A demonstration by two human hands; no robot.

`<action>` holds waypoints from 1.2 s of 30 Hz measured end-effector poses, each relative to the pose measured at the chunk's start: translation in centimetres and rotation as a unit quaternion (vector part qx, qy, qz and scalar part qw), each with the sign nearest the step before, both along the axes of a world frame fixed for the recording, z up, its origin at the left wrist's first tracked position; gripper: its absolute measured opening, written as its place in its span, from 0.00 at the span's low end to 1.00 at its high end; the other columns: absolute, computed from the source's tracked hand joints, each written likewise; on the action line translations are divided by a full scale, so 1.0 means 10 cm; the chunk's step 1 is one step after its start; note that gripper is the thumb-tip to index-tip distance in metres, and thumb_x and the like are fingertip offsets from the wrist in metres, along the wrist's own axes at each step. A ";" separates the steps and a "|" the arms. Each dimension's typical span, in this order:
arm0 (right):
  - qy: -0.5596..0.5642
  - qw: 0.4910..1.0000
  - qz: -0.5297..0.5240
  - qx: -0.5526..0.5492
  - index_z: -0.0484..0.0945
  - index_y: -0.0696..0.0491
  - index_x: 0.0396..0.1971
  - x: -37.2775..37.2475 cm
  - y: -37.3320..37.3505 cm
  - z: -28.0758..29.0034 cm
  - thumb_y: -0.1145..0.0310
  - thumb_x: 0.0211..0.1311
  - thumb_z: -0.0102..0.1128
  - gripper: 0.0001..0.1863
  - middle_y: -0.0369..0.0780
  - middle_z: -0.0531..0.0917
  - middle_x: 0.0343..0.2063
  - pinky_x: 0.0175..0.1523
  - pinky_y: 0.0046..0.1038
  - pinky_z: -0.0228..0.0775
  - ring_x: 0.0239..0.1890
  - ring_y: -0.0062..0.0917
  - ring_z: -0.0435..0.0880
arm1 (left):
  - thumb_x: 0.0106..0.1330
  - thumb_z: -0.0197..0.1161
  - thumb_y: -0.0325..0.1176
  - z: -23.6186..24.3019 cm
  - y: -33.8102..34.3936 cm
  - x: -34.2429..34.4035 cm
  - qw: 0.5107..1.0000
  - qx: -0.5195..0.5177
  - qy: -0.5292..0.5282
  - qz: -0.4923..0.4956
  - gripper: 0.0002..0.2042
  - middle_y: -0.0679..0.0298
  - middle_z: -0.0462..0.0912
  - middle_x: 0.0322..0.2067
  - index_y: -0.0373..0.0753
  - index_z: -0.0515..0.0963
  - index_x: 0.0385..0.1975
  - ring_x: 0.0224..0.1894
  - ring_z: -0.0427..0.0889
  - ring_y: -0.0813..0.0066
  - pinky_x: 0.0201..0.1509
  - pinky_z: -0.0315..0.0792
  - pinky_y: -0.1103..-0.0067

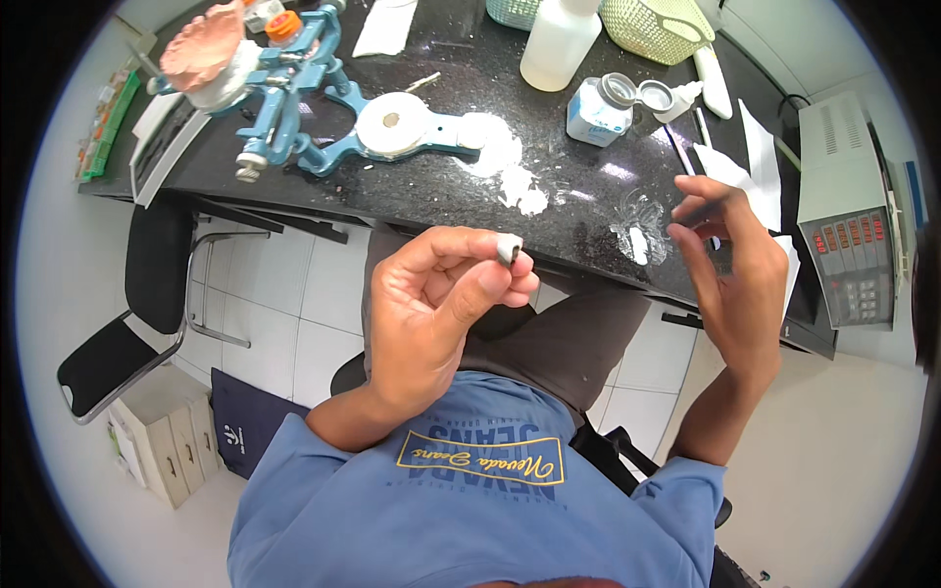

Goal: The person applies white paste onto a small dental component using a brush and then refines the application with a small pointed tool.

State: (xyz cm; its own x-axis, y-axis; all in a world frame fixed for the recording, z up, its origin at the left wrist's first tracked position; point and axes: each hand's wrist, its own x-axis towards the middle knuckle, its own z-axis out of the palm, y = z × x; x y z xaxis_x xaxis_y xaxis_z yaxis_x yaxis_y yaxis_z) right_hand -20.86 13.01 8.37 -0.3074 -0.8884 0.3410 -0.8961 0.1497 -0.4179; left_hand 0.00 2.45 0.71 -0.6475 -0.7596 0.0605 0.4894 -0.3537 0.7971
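My left hand (431, 299) is raised before the bench edge, thumb and fingers pinching a small dental crown (508, 245), white outside with a dark hollow side. Its lower part is partly covered by the fingertips. My right hand (730, 260) hovers over the right part of the bench, fingers curled and thumb apart from them, with nothing visible held. Below its fingertips is a smear of white paste (639, 245) on the black benchtop (578, 211). An open jar (600, 113) with a hinged lid stands farther back.
At the left stands a blue dental articulator (338, 127) with a pink jaw model (204, 49). White powder (515, 176) is scattered mid-bench. A translucent bottle (559, 49), a yellow-green basket (659, 27) and white papers (760, 157) lie behind. A beige control unit (848, 216) sits far right.
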 end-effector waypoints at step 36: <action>0.092 0.988 -0.119 0.042 0.82 0.58 0.34 -0.98 -0.19 -0.09 0.74 0.55 0.60 0.07 0.47 0.85 0.29 0.41 0.31 0.76 0.32 0.38 0.85 | 0.54 0.65 0.12 -0.03 0.02 -0.27 0.926 -0.329 -0.042 0.182 0.13 0.55 0.81 0.36 0.32 0.79 0.38 0.38 0.82 0.72 0.42 0.79 0.81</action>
